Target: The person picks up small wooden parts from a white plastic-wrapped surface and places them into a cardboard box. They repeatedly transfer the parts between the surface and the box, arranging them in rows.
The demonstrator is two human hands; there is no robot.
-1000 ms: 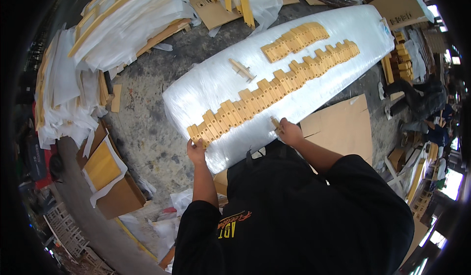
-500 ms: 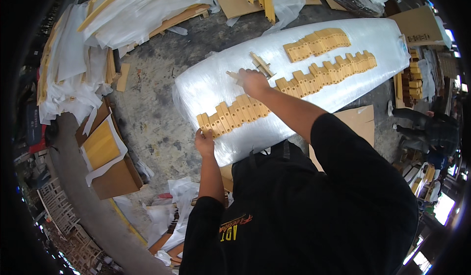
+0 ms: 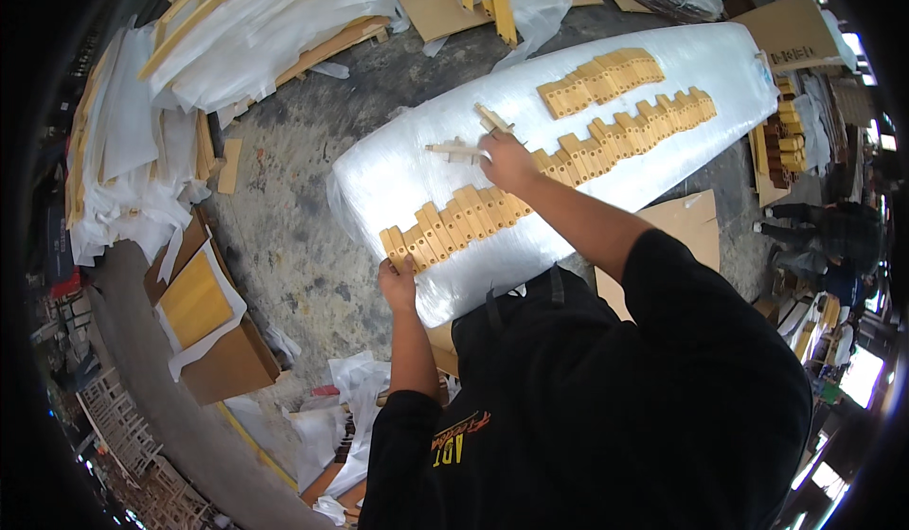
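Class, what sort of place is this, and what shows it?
Probably a woodworking or furniture workshop: rows of drilled wooden blocks, large white sheets draped over piled parts, and long yellow strips.

Woodworking workshop, stained concrete floor, wrapped wooden frames, cardboard, drilled wooden blocks

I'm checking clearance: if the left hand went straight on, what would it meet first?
Left hand: probably the end wooden block of the long row, which it seems to touch; depth is unclear.
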